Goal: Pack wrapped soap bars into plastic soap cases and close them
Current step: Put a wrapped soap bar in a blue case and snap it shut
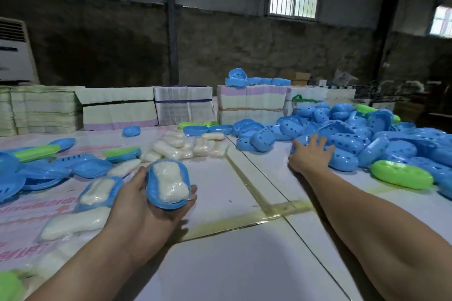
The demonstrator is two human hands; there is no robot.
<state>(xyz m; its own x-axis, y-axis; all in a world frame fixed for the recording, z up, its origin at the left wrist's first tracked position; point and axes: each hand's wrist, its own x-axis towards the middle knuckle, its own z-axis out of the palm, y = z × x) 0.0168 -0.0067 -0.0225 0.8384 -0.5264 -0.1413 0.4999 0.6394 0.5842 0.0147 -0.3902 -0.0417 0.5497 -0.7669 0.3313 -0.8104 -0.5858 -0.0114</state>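
Note:
My left hand cups a blue soap case half from below, above the white table. A wrapped white soap bar lies inside this open half. My right hand is stretched far to the right with spread fingers, resting on a blue case lid at the near edge of a big heap of blue perforated lids. Several wrapped soap bars lie in a pile at the table's middle back.
Left of my hand lie more blue and green case halves, one with soap in it, and a loose wrapped bar. A green lid sits near the heap. Stacks of flat packaging line the back.

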